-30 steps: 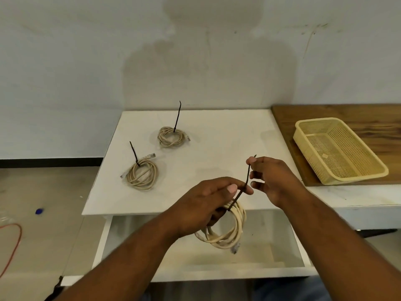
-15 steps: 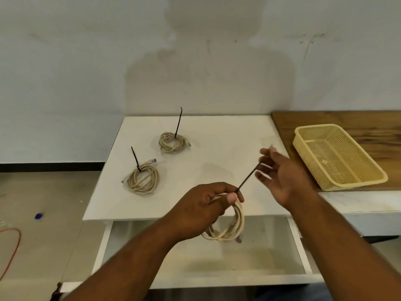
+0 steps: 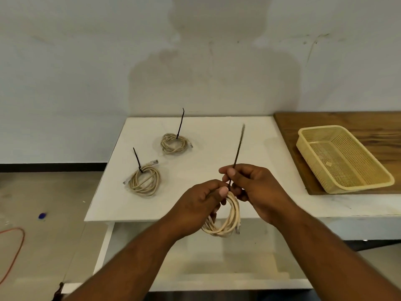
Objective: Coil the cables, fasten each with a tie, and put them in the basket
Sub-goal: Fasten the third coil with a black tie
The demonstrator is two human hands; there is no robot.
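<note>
While the left hand (image 3: 199, 203) curls its grip round the soft, light coil (image 3: 234, 213) and the right hand (image 3: 260, 187) pinches the springy black tie (image 3: 238, 148) just above it, the bundle hangs at the worktop's (image 3: 217, 144) 6 o'clock edge. It is probably best held at the tie. Two tied coils (image 3: 145, 181) (image 3: 173, 144) lie towards 10 o'clock on the smooth white top, and the basket (image 3: 351, 187) sits at 3 o'clock.

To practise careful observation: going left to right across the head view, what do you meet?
Orange cord on the floor, small blue object, nearer tied beige cable coil, farther tied beige cable coil, held beige cable coil with its black zip tie, yellow plastic mesh basket.
</note>
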